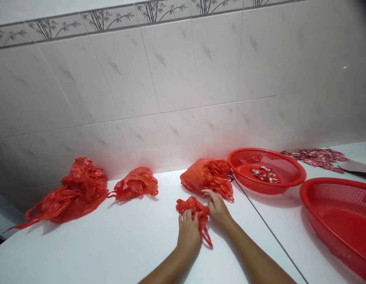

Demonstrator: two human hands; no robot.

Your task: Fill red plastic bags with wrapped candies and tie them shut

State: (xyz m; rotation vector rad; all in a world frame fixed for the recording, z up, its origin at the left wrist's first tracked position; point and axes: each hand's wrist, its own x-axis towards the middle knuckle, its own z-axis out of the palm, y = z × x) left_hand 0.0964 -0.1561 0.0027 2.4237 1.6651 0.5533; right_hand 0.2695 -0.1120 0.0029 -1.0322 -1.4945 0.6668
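The left hand (pixel 188 234) curls closed over a crumpled red plastic bag (pixel 190 206) on the white counter (pixel 112 240). The right hand (pixel 218 208), half open, presses against the bag's other side, close to the left. Another bunched red bag (pixel 205 177) lies just beyond.

Left hand (pixel 188 233) beside right hand (pixel 218 209); curled
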